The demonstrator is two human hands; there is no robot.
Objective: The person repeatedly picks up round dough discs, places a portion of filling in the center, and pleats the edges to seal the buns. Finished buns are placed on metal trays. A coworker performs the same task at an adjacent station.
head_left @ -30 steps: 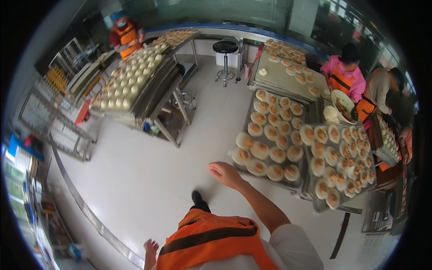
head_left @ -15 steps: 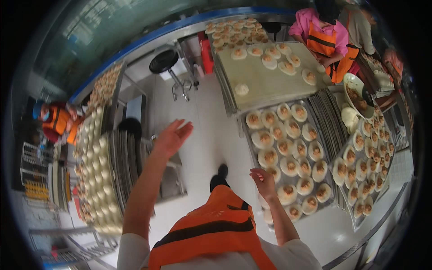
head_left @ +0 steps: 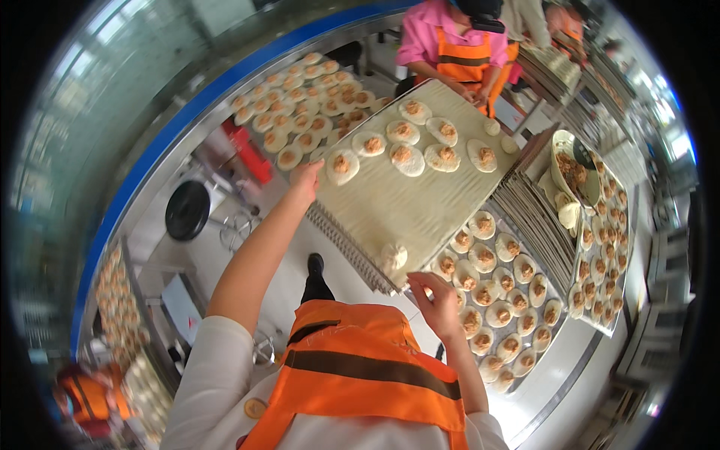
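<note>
My left hand is at the left corner of a large flat tray, close to a dough round with filling. Its fingertips are slightly blurred, so whether they grip the tray rim cannot be told. At the tray's near corner is my right hand, empty, fingers apart and slightly bent. Just beyond it, a pleated pale bun sits on the tray. Several flat dough rounds topped with brownish-orange filling lie along the tray's far side. More trays are stacked beneath it.
Right of the stack, a lower tray bears several filled rounds. Beyond stand stacked trays and a bowl of filling. A co-worker in an orange apron works at the far edge. A black stool stands left.
My view has turned and moved toward the tray stack. My left hand, earlier raised over the floor, is now at the tray's left corner; my right hand is now by its near corner.
</note>
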